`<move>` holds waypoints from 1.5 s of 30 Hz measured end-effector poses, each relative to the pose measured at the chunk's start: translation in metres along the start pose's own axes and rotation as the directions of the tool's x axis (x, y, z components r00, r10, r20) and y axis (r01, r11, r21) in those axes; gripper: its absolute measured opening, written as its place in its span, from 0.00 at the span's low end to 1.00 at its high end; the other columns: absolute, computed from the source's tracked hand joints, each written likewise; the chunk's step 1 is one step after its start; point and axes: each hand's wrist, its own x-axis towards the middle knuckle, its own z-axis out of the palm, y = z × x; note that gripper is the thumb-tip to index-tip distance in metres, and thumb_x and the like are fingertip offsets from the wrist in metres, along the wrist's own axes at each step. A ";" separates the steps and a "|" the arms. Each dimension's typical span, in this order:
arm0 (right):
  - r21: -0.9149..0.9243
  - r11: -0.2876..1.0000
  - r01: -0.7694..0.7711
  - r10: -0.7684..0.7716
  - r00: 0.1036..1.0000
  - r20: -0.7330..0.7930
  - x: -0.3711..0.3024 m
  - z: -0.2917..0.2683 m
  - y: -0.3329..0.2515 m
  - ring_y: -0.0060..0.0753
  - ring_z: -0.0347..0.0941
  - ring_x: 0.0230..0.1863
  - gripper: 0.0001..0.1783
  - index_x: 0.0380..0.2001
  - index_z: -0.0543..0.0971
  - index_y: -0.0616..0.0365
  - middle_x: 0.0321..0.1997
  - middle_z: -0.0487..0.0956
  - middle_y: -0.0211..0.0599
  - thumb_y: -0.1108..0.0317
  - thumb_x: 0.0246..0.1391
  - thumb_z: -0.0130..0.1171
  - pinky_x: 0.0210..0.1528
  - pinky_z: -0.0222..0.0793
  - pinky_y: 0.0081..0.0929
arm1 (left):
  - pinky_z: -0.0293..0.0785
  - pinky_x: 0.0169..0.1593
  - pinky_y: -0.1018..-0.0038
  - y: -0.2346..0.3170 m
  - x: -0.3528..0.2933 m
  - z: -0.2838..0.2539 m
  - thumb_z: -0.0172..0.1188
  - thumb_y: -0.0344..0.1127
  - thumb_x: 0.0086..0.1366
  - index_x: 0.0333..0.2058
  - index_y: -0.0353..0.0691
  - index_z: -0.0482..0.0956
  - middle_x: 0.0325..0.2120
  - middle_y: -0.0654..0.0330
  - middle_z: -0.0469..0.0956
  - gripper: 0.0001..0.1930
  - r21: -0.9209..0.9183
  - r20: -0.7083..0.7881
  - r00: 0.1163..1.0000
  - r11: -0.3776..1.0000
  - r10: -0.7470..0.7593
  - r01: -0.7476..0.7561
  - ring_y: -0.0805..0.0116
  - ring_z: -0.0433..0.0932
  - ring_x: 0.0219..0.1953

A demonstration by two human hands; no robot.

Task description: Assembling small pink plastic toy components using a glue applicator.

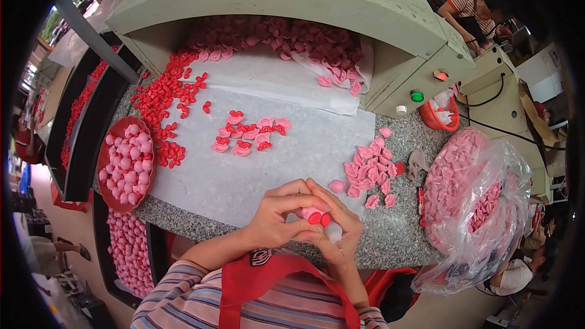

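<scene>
Close in front of me, at the near edge of the table, my left hand (275,212) and my right hand (343,214) meet with fingers closed round a small pink and red plastic part (315,215). Two round red ends of it face me; the fingers hide the rest. Something whitish (333,232) shows at my right thumb, perhaps a finger cover. Beyond my hands, a cluster of pink shell pieces (265,122) with red bow-like pieces lies on white sheeting (201,176). Right of my hands are loose pink shells (368,170) and a smooth pink piece (336,186).
A grey-green machine housing (286,0) arches over heaped pink pieces (274,36). Red pieces (167,97) spread at left beside a red bowl (127,206) of pink balls. A clear plastic bag (509,189) of pink parts stands right. A red marker (421,206) lies near it.
</scene>
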 end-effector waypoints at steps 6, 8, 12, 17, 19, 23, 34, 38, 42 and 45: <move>0.380 0.921 -0.085 0.106 0.994 -0.033 -0.010 -0.001 0.001 0.36 0.68 0.48 0.34 0.48 0.68 0.66 0.51 0.68 0.51 0.73 0.33 0.67 0.47 0.65 0.27 | 0.65 0.33 0.80 0.004 0.000 0.008 0.65 0.26 0.45 0.35 0.30 0.75 0.32 0.59 0.69 0.16 -0.152 -0.039 0.995 0.985 -0.087 0.080 0.74 0.69 0.32; 0.501 0.861 -0.090 0.115 0.993 -0.019 -0.010 -0.003 0.000 0.35 0.69 0.48 0.31 0.48 0.68 0.66 0.51 0.68 0.51 0.79 0.35 0.64 0.46 0.65 0.26 | 0.65 0.33 0.79 0.004 -0.001 0.006 0.65 0.26 0.45 0.35 0.30 0.75 0.32 0.59 0.69 0.16 -0.228 -0.041 0.993 0.968 -0.114 0.102 0.74 0.68 0.33; 0.359 0.931 -0.069 0.077 0.997 -0.008 -0.009 -0.004 0.000 0.40 0.64 0.52 0.23 0.45 0.69 0.65 0.52 0.66 0.55 0.80 0.40 0.54 0.52 0.60 0.30 | 0.69 0.40 0.77 -0.004 -0.003 0.001 0.63 0.24 0.47 0.39 0.31 0.73 0.35 0.57 0.68 0.17 -0.262 0.020 0.999 0.964 -0.033 0.038 0.69 0.70 0.38; 0.270 0.959 -0.080 0.089 0.996 -0.018 -0.005 -0.003 -0.012 0.38 0.65 0.51 0.23 0.45 0.70 0.65 0.51 0.67 0.52 0.81 0.40 0.51 0.50 0.62 0.28 | 0.69 0.39 0.78 -0.004 -0.001 0.001 0.63 0.24 0.47 0.39 0.32 0.74 0.35 0.57 0.68 0.18 -0.256 0.045 0.999 0.967 0.003 0.009 0.70 0.70 0.38; 0.192 0.981 -0.022 0.033 0.998 -0.054 -0.003 -0.002 -0.014 0.33 0.69 0.45 0.26 0.44 0.70 0.67 0.49 0.70 0.50 0.86 0.34 0.52 0.42 0.66 0.22 | 0.69 0.38 0.79 -0.003 -0.002 0.000 0.64 0.23 0.46 0.39 0.32 0.74 0.35 0.58 0.68 0.18 -0.258 0.055 0.998 0.966 -0.014 0.028 0.71 0.70 0.37; 0.182 0.977 -0.108 0.127 0.987 -0.097 -0.008 0.001 -0.015 0.33 0.70 0.45 0.26 0.45 0.70 0.67 0.49 0.70 0.50 0.86 0.35 0.52 0.43 0.66 0.22 | 0.70 0.38 0.80 -0.002 -0.001 0.001 0.64 0.22 0.44 0.39 0.32 0.74 0.35 0.58 0.68 0.20 -0.231 0.054 0.997 0.971 -0.051 0.062 0.71 0.70 0.38; 0.152 0.975 -0.162 0.178 0.979 -0.102 -0.007 -0.001 -0.019 0.36 0.68 0.48 0.25 0.45 0.70 0.66 0.49 0.69 0.50 0.83 0.37 0.53 0.46 0.65 0.24 | 0.72 0.39 0.80 0.003 0.002 -0.001 0.61 0.20 0.46 0.43 0.32 0.72 0.41 0.56 0.66 0.21 -0.279 0.142 0.978 0.942 -0.152 0.187 0.70 0.69 0.41; 0.364 0.911 -0.194 0.248 0.963 -0.107 -0.010 -0.006 -0.004 0.39 0.66 0.51 0.26 0.46 0.70 0.66 0.51 0.68 0.51 0.83 0.36 0.53 0.48 0.64 0.26 | 0.71 0.41 0.78 0.010 0.005 0.000 0.56 0.19 0.51 0.44 0.32 0.71 0.43 0.56 0.66 0.19 -0.287 0.118 0.971 0.929 -0.206 0.232 0.69 0.69 0.43; 0.399 0.897 -0.192 0.237 0.969 -0.068 -0.010 -0.004 -0.007 0.42 0.65 0.52 0.26 0.46 0.70 0.64 0.52 0.66 0.53 0.83 0.36 0.56 0.51 0.62 0.30 | 0.70 0.43 0.76 0.008 -0.003 0.002 0.51 0.20 0.55 0.44 0.31 0.71 0.44 0.54 0.67 0.16 -0.254 0.051 0.972 0.939 -0.228 0.233 0.69 0.70 0.41; 0.357 0.932 -0.066 0.114 0.987 -0.116 -0.011 -0.003 0.006 0.39 0.67 0.48 0.26 0.45 0.71 0.64 0.51 0.67 0.54 0.79 0.37 0.60 0.45 0.65 0.27 | 0.70 0.42 0.75 0.009 -0.004 0.006 0.50 0.20 0.56 0.44 0.32 0.71 0.43 0.53 0.67 0.15 -0.296 0.012 0.969 0.925 -0.247 0.239 0.68 0.71 0.40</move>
